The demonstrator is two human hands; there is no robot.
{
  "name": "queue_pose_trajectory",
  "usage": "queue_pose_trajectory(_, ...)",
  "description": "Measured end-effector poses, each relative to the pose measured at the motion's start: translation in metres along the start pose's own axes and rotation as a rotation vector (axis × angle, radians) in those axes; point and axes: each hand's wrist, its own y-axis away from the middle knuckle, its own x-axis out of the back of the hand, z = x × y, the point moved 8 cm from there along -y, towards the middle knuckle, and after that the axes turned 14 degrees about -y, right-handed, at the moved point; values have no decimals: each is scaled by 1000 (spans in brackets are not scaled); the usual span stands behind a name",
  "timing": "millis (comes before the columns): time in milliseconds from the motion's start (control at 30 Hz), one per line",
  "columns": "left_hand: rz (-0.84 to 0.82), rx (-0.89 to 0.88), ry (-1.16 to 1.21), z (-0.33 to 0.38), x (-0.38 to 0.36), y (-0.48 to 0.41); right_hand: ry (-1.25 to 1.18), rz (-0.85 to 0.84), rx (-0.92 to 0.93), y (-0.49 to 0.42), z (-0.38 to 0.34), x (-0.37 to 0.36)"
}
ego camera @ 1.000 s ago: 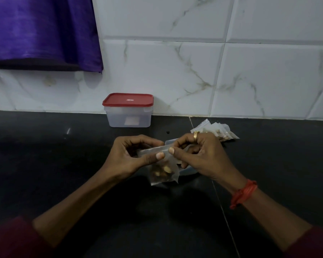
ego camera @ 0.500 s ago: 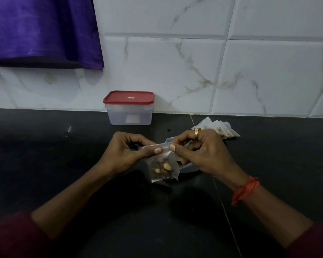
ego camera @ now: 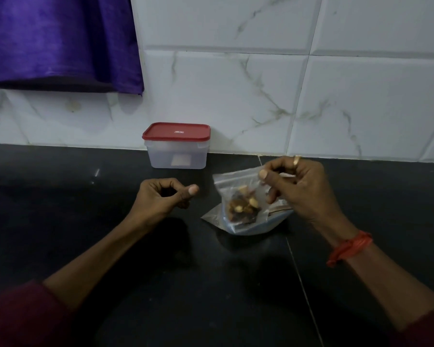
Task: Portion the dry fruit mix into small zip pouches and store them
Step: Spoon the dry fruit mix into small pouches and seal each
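A small clear zip pouch point(ego camera: 238, 194) with nuts and dried fruit in its bottom hangs from my right hand point(ego camera: 301, 189), which pinches its top right corner between thumb and fingers. Under it, a larger clear bag point(ego camera: 238, 226) lies flat on the black counter point(ego camera: 161, 284). My left hand point(ego camera: 161, 199) hovers to the left of the pouch with fingers curled and thumb out, holding nothing. The pile of filled pouches seen earlier is hidden behind my right hand.
A translucent plastic box with a red lid point(ego camera: 177, 146) stands shut against the marble-tiled wall point(ego camera: 261, 83). A purple cloth point(ego camera: 58, 38) hangs at the upper left. A seam in the counter point(ego camera: 298, 271) runs from the wall toward the front.
My left hand has let go of the pouch and drawn back to the left. My right hand has carried the pouch to the right and up, and the larger bag beneath shows.
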Motion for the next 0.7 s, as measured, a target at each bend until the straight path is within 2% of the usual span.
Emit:
queue_pose_trajectory(167,-73,-133,-114,8,-17,6,-53,191,-21,-10,1,35)
queue_pose_trajectory(333,-196,-408,-380,26,-40,19,-28,359,-16,-20,14,66)
queue_pose_trajectory(467,-280,-511,-545,28,-56,28,133,360,10,-38,20,78)
queue_pose_trajectory(700,-231,-540,-609,24,-56,23,340,382,-37,-72,36,85)
